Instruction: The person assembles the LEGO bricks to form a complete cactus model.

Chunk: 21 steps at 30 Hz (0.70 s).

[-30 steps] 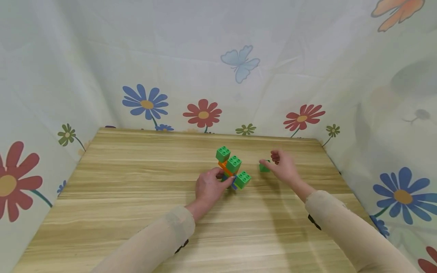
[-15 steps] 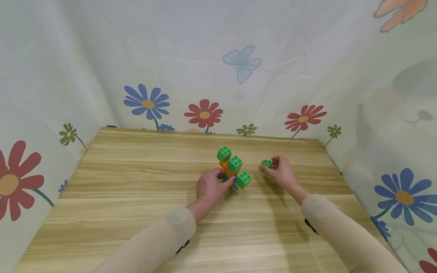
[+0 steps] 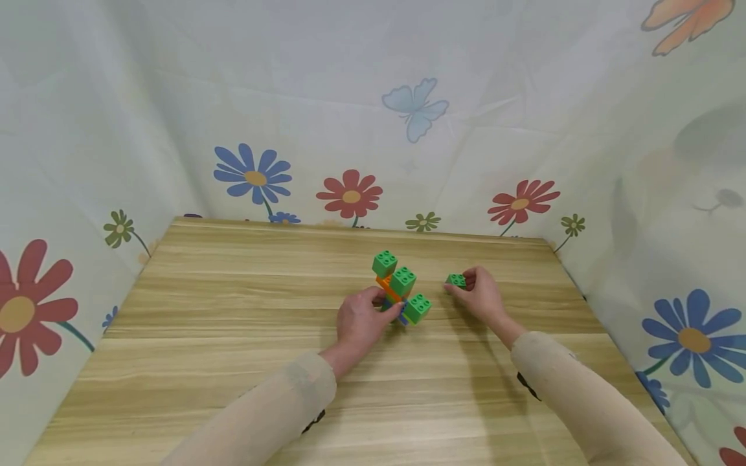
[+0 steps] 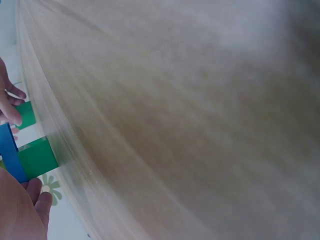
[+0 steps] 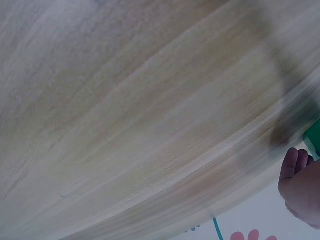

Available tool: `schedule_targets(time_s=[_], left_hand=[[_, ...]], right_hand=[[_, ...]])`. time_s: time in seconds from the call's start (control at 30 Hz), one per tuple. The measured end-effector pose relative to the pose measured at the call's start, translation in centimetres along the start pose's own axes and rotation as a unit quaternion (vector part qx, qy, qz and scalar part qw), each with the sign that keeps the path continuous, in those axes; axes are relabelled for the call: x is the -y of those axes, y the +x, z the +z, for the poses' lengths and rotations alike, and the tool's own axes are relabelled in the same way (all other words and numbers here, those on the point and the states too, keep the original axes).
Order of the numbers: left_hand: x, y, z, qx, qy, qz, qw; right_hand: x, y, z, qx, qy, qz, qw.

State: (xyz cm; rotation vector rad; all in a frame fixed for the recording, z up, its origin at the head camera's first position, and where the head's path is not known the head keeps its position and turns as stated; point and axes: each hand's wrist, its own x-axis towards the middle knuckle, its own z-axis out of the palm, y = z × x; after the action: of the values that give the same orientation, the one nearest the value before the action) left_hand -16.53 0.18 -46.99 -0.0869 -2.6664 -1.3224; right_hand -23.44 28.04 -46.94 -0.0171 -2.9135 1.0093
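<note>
My left hand [image 3: 358, 318] grips a built-up toy-brick model near its base, thumb in front. Green bricks [image 3: 403, 281] with studs on top, an orange brick [image 3: 386, 285] and a partly covered blue brick [image 3: 403, 316] make up the model. In the left wrist view, the blue brick [image 4: 11, 152] and a green brick [image 4: 38, 157] show beside the fingers. To the right of the model, my right hand [image 3: 484, 296] pinches a single green brick [image 3: 457, 281] between thumb and fingers. The right wrist view catches only a corner of that green brick [image 5: 314, 137].
Both hands work over a wood-grain table [image 3: 250, 291]. A white cloth [image 3: 303, 97] printed with flowers and butterflies stands behind the table and along its sides.
My right hand has come down and closed its thumb and fingers on the single green brick, which has tilted so its studs show. The left hand keeps its grip on the model.
</note>
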Motion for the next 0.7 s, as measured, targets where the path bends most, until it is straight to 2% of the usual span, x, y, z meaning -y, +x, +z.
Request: schedule_targets(time_s=[0.37, 0.53, 0.7], left_hand=[[0.0, 0.0, 0.0, 0.0, -0.011, 0.003, 0.9999], [0.0, 0.0, 0.0, 0.001, -0.013, 0.002, 0.9999], [0.0, 0.0, 0.0, 0.002, -0.012, -0.001, 0.9999]], right_hand=[[-0.1, 0.3, -0.2, 0.019, 0.001, -0.022, 0.9996], [0.6, 0.2, -0.7, 0.025, 0.016, -0.017, 0.9994], [1.6, 0.1, -1.3, 0.017, 0.034, -0.035, 0.9987]])
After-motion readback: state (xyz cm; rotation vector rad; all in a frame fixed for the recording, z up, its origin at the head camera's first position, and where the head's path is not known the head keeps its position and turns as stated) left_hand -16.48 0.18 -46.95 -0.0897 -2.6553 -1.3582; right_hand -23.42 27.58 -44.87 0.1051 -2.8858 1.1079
